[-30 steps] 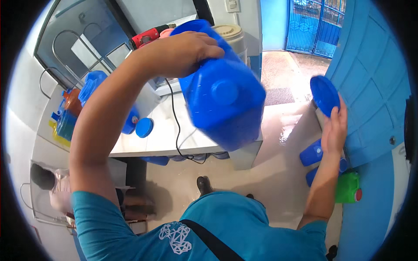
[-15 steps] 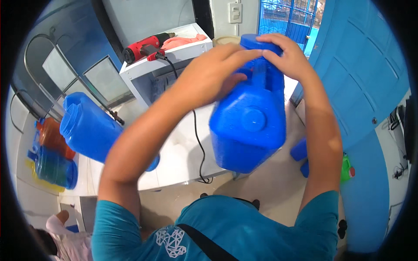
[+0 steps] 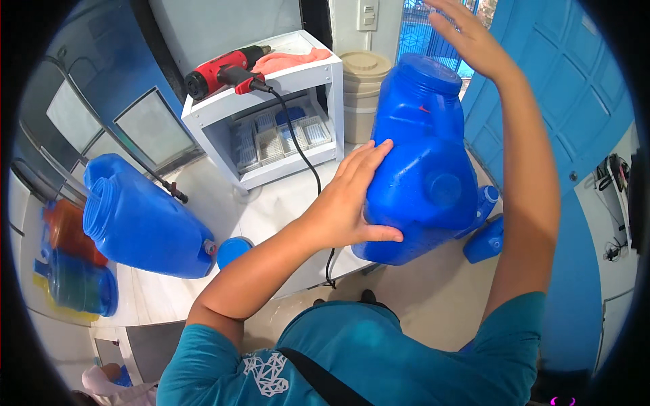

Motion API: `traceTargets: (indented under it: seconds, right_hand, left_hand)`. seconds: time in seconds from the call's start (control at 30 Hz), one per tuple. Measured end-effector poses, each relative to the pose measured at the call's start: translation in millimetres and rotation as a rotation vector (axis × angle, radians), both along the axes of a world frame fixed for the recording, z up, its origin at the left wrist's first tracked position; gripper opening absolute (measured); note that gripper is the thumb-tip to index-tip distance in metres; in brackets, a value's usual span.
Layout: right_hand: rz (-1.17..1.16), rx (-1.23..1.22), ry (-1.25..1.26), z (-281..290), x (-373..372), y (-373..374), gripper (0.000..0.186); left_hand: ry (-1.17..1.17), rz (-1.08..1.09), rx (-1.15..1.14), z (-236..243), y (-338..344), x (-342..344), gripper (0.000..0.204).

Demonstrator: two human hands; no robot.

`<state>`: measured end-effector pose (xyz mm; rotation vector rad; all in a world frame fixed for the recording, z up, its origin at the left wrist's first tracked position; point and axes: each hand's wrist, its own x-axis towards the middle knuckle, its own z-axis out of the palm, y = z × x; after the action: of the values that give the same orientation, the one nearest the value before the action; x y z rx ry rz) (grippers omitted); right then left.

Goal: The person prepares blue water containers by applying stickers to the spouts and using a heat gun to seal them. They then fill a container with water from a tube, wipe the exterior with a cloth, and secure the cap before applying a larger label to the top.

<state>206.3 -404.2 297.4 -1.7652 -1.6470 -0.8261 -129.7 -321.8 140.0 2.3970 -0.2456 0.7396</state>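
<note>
A large blue plastic jug (image 3: 420, 196) stands upright in front of me, with a wide round blue cap (image 3: 430, 71) on its neck. My left hand (image 3: 352, 199) lies against the jug's left side, fingers stretched out and thumb apart. Above and right of the cap, my right hand (image 3: 470, 40) is raised with its fingers apart, touching nothing. At the left, a second blue jug (image 3: 149, 216) has an open threaded mouth, with a thin pipe beside or in it; I cannot tell which. A loose round blue lid (image 3: 233, 252) lies near that jug's base.
A white shelf unit (image 3: 264, 111) bears a red heat gun (image 3: 227, 71) and a pink cloth (image 3: 291, 59). Its black cord (image 3: 298, 139) hangs across the white counter (image 3: 288, 203). Beige buckets (image 3: 362, 101) stand behind the jug. Orange, blue and yellow containers (image 3: 81, 281) sit far left.
My right hand has let go of the cap and risen up and right. My left hand has moved from the jug's top down to its side. The view has shifted slightly.
</note>
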Motion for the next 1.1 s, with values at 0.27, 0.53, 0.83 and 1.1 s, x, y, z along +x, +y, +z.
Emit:
traceTargets:
  seconds: [0.27, 0.53, 0.83, 1.1]
  right_hand:
    - [-0.297, -0.705, 0.124, -29, -44, 48, 0.063]
    - [0.140, 0.065, 0.399, -35, -71, -51, 0.069]
    - [0.049, 0.249, 0.725, -170, -203, -126, 0.127]
    - [-0.040, 0.302, 0.567, -189, -179, -108, 0.129]
  left_hand:
    - [-0.023, -0.010, -0.001, -2, 20, 12, 0.135]
    - [-0.074, 0.104, -0.152, -50, 41, -41, 0.101]
    - [0.030, 0.587, -0.372, -133, 178, -30, 0.019]
    - [0.350, 0.829, 0.187, -141, 276, 51, 0.024]
